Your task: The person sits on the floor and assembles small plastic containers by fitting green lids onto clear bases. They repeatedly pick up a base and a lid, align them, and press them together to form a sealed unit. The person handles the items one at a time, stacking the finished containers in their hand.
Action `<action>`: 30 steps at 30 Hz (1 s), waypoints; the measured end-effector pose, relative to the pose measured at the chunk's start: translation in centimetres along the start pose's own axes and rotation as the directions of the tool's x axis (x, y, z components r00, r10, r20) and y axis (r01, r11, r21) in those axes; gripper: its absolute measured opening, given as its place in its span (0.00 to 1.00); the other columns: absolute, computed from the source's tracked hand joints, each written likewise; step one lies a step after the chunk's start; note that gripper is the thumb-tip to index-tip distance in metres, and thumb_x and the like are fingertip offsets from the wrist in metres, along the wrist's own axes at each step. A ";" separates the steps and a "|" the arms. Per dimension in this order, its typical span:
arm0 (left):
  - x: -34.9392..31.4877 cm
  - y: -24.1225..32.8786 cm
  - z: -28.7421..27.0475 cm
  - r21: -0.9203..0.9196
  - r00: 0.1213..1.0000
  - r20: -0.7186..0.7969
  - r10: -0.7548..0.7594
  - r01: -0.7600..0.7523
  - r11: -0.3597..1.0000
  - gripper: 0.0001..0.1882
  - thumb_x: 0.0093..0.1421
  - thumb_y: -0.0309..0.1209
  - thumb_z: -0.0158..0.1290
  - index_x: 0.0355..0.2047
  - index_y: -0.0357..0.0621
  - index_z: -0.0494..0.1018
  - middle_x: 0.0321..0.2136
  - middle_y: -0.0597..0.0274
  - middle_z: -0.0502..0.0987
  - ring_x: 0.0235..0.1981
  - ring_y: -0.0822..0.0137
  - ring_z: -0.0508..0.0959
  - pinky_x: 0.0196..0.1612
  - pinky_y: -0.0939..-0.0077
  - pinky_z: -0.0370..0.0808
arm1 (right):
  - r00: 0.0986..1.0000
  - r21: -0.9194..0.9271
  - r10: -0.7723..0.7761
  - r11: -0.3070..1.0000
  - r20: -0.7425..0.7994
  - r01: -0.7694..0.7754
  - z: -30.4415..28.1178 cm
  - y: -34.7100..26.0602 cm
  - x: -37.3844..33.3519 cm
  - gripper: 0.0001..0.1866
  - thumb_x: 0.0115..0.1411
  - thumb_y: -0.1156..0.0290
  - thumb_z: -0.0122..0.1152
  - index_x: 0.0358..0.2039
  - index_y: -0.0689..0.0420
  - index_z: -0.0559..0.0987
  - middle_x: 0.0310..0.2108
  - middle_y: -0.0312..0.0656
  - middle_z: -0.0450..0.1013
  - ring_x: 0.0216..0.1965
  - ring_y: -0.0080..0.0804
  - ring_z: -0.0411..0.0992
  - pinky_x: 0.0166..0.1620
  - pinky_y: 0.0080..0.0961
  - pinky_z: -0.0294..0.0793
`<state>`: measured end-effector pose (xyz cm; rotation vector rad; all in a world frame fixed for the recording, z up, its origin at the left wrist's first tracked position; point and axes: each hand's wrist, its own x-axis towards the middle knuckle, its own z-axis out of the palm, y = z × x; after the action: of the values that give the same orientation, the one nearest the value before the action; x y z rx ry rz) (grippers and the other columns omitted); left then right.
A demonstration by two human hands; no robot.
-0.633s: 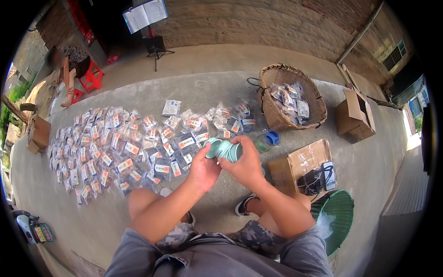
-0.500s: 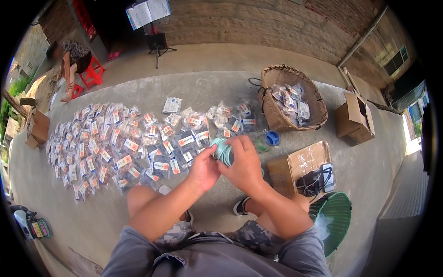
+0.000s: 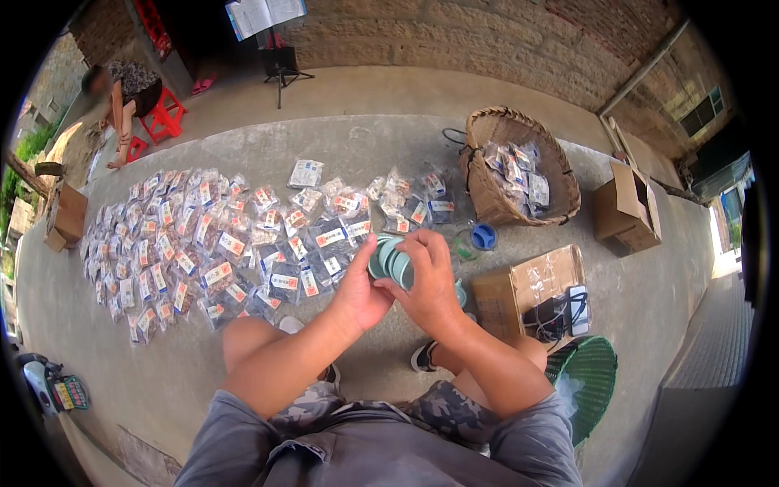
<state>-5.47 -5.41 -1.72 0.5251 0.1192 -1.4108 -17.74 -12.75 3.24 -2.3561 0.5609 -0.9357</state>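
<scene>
Between my two hands is a small stack of pale green round pieces [image 3: 391, 258], like shallow cups or lids; their exact kind I cannot tell. My left hand [image 3: 358, 286] is closed round the stack's left side, with the thumb up along it. From the right, my right hand [image 3: 428, 280] grips the same stack, its fingers bent over the top and partly hiding it. Another pale green piece [image 3: 460, 294] shows just right of my right hand. Beyond the hands, many clear packets [image 3: 215, 276] with white, red and blue labels lie spread over the concrete.
A woven basket [image 3: 479, 191] holds more packets. Near it are a container with a blue round top [image 3: 483, 237], a taped carton [image 3: 495, 300] and an open carton [image 3: 621, 211]. A green basket [image 3: 596, 398] stands by my right knee. A person [image 3: 134, 89] sits far left.
The green pieces have turned in my hands and now sit fanned slightly apart, with their round faces showing more. Both hands keep hold. The view has shifted slightly.
</scene>
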 end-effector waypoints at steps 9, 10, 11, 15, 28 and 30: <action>-0.6 0.8 -0.5 0.071 0.997 -0.059 0.039 -0.035 0.997 0.19 0.66 0.40 0.63 0.51 0.44 0.74 0.47 0.58 0.81 0.50 0.62 0.82 0.57 0.62 0.80 | 0.990 -0.035 -0.118 0.992 0.079 0.121 -0.4 -0.4 -0.3 0.38 0.41 0.71 0.84 0.53 0.55 0.74 0.53 0.49 0.69 0.53 0.55 0.71 0.53 0.47 0.74; -0.6 0.8 -0.6 0.058 0.997 -0.063 0.054 -0.050 0.997 0.18 0.66 0.39 0.63 0.50 0.44 0.74 0.47 0.58 0.81 0.50 0.62 0.82 0.57 0.62 0.80 | 0.993 -0.062 -0.095 0.993 0.065 0.099 -0.4 -0.4 -0.1 0.38 0.41 0.70 0.84 0.54 0.55 0.74 0.53 0.49 0.69 0.53 0.55 0.71 0.53 0.47 0.75; -0.5 0.7 -0.6 0.045 0.996 -0.064 0.067 -0.064 0.997 0.17 0.65 0.38 0.62 0.50 0.44 0.75 0.47 0.58 0.81 0.49 0.62 0.82 0.57 0.62 0.80 | 0.996 -0.092 -0.074 0.993 0.050 0.078 -0.5 -0.4 0.0 0.39 0.42 0.69 0.84 0.54 0.55 0.73 0.54 0.50 0.69 0.53 0.55 0.71 0.52 0.47 0.75; -0.8 0.5 0.2 0.006 0.993 -0.024 0.116 -0.116 0.993 0.16 0.65 0.34 0.61 0.50 0.42 0.75 0.47 0.59 0.81 0.50 0.62 0.81 0.58 0.62 0.80 | 0.991 0.013 0.114 0.993 0.070 -0.115 -0.5 -0.1 0.0 0.42 0.46 0.62 0.84 0.58 0.58 0.70 0.53 0.52 0.68 0.53 0.58 0.71 0.53 0.49 0.75; 0.0 0.0 -1.9 0.071 1.000 0.028 -0.004 0.002 0.997 0.36 0.61 0.57 0.65 0.58 0.44 0.71 0.53 0.56 0.79 0.57 0.59 0.79 0.63 0.57 0.78 | 0.977 -0.126 -0.062 0.988 0.205 0.089 -1.6 -1.1 0.2 0.38 0.49 0.57 0.81 0.57 0.56 0.73 0.55 0.50 0.69 0.51 0.55 0.75 0.49 0.46 0.79; -0.2 -0.1 -1.6 0.074 0.999 0.014 -0.035 0.034 0.997 0.35 0.62 0.56 0.65 0.58 0.43 0.71 0.52 0.56 0.79 0.56 0.59 0.80 0.62 0.57 0.78 | 0.969 -0.150 -0.132 0.975 0.207 0.164 -1.9 -0.8 0.4 0.39 0.47 0.56 0.81 0.57 0.55 0.74 0.55 0.48 0.70 0.51 0.53 0.75 0.49 0.45 0.79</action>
<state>-5.25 -4.62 -3.08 0.5755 0.0648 -1.4566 -18.68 -12.97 5.04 -2.6341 0.4013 -0.7315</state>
